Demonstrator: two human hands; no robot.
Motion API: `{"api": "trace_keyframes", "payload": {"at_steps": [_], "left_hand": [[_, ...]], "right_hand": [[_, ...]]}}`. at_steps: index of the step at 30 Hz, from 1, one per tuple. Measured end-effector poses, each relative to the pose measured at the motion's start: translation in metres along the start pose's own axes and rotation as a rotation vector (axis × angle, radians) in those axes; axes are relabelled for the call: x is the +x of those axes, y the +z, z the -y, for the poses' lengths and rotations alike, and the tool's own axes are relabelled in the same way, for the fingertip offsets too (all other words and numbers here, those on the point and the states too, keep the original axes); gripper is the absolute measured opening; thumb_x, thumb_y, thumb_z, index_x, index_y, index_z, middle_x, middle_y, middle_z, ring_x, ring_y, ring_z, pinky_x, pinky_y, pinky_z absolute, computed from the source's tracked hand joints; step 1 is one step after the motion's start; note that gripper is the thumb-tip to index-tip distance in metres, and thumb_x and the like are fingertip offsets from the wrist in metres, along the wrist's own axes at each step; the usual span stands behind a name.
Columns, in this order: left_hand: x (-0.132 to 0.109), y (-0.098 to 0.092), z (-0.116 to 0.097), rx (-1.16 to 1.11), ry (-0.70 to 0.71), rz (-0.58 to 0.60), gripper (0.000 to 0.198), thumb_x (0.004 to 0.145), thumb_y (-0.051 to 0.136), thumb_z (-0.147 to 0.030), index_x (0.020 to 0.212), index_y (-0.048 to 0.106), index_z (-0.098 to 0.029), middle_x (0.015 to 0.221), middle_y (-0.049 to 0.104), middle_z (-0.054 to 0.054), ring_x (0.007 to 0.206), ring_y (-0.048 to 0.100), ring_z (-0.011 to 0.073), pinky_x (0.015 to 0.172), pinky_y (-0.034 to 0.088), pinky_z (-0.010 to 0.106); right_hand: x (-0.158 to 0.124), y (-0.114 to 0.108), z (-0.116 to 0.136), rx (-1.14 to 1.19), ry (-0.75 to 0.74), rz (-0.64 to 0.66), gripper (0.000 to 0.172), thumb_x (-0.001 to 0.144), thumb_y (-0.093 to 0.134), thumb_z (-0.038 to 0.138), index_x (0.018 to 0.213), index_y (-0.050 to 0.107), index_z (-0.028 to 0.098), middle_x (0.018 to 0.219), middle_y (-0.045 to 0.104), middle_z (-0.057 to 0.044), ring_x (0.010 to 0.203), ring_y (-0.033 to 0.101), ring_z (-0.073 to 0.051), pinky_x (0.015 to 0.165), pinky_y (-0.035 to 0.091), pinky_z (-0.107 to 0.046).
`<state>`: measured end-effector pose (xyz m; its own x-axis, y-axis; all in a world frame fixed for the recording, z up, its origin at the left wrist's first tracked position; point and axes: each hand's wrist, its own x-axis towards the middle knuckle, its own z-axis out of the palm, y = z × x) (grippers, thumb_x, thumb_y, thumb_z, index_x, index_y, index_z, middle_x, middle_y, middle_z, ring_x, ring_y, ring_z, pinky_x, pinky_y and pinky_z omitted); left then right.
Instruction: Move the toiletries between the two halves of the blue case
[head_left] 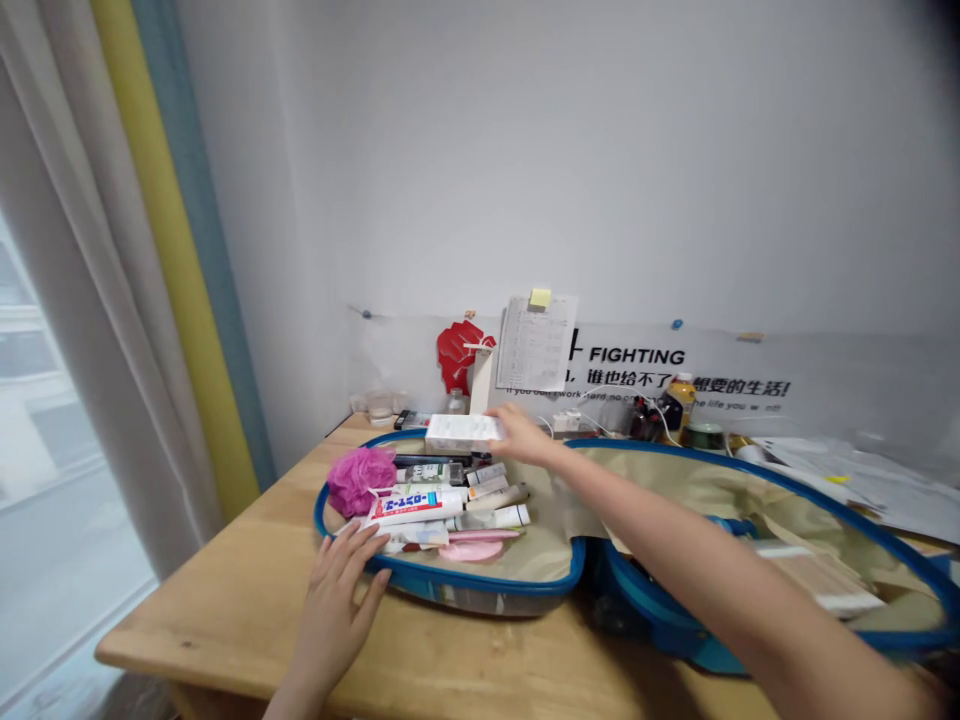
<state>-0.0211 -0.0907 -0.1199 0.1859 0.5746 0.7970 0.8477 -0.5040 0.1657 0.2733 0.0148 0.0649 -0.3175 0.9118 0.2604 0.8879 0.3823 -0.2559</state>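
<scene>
My right hand (519,434) reaches across an opened blue-trimmed case (495,583) and grips a flat white box (463,431) at its right end, over the far side of the left half. My left hand (341,590) lies flat with fingers spread on the wooden table, its fingertips touching the case's near left rim. Inside the left half lie a pink bath pouf (361,478), a white tube with blue and red print (415,506), several smaller tubes and a pink flat item (470,550).
The wooden table (225,600) ends close at the left and front. The case's right half (825,560) holds a few boxes. Bottles (681,402), small jars, cables and papers stand along the back wall. Curtains and a window are at the left.
</scene>
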Motion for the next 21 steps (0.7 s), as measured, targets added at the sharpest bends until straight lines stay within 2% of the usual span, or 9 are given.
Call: {"api": "trace_keyframes", "payload": {"at_steps": [2,5,9,12,14,16,19,21], "left_hand": [[0.0,0.0,0.0,0.005,0.001,0.003,0.033,0.09,0.048,-0.035,0.12,0.057,-0.025,0.124,0.064,0.007,0.122,0.053,0.0255,0.107,0.035,0.051],[0.0,0.0,0.001,0.011,-0.001,0.014,0.033,0.09,0.049,-0.034,0.12,0.057,-0.025,0.124,0.063,0.007,0.122,0.053,0.0253,0.106,0.036,0.051],[-0.001,0.001,0.001,0.014,0.008,0.012,0.033,0.09,0.05,-0.034,0.12,0.056,-0.025,0.124,0.063,0.007,0.122,0.053,0.0258,0.105,0.038,0.052],[-0.001,0.001,0.001,0.013,0.008,0.003,0.032,0.09,0.049,-0.034,0.12,0.056,-0.026,0.124,0.064,0.007,0.122,0.053,0.026,0.104,0.039,0.051],[-0.001,0.001,0.002,0.014,0.009,-0.005,0.033,0.09,0.049,-0.035,0.12,0.057,-0.025,0.124,0.064,0.007,0.121,0.054,0.0262,0.104,0.038,0.051],[-0.001,0.001,0.002,0.012,0.007,-0.015,0.032,0.09,0.049,-0.036,0.119,0.058,-0.026,0.125,0.063,0.007,0.12,0.054,0.0263,0.104,0.038,0.05],[-0.002,0.002,0.003,0.004,0.007,-0.025,0.032,0.089,0.049,-0.037,0.118,0.058,-0.026,0.124,0.063,0.007,0.119,0.055,0.0262,0.105,0.038,0.049],[-0.002,0.002,0.004,-0.001,0.014,-0.028,0.033,0.089,0.049,-0.037,0.12,0.057,-0.026,0.123,0.064,0.007,0.12,0.054,0.0261,0.105,0.037,0.049]], "right_hand": [[0.025,0.032,0.015,0.014,-0.021,-0.007,0.043,0.084,0.061,0.034,0.123,0.053,0.019,0.128,0.052,-0.01,0.112,0.053,-0.022,0.096,0.044,-0.044],[0.046,0.064,0.03,0.031,-0.057,-0.012,0.038,0.089,0.054,0.04,0.121,0.055,0.019,0.128,0.053,-0.008,0.112,0.054,-0.023,0.094,0.046,-0.045],[0.052,0.085,0.037,0.037,-0.08,0.0,0.037,0.09,0.053,0.04,0.12,0.056,0.019,0.127,0.054,-0.007,0.111,0.054,-0.023,0.094,0.047,-0.044],[0.052,0.089,0.037,0.039,-0.082,0.036,0.039,0.089,0.055,0.041,0.12,0.057,0.018,0.127,0.054,-0.006,0.112,0.054,-0.026,0.094,0.047,-0.045],[0.051,0.082,0.031,0.046,-0.078,0.072,0.038,0.089,0.054,0.04,0.12,0.057,0.019,0.127,0.054,-0.006,0.112,0.054,-0.024,0.094,0.047,-0.044],[0.048,0.063,0.015,0.058,-0.062,0.108,0.036,0.091,0.052,0.04,0.12,0.057,0.019,0.127,0.054,-0.007,0.112,0.055,-0.023,0.094,0.047,-0.044],[0.028,0.017,-0.03,0.072,0.017,0.167,0.035,0.09,0.053,0.038,0.12,0.055,0.019,0.125,0.056,-0.008,0.107,0.057,-0.019,0.091,0.049,-0.042],[0.002,-0.019,-0.072,0.055,0.107,0.219,0.034,0.091,0.052,0.039,0.118,0.056,0.018,0.118,0.059,-0.007,0.1,0.059,-0.017,0.087,0.051,-0.039]]}}
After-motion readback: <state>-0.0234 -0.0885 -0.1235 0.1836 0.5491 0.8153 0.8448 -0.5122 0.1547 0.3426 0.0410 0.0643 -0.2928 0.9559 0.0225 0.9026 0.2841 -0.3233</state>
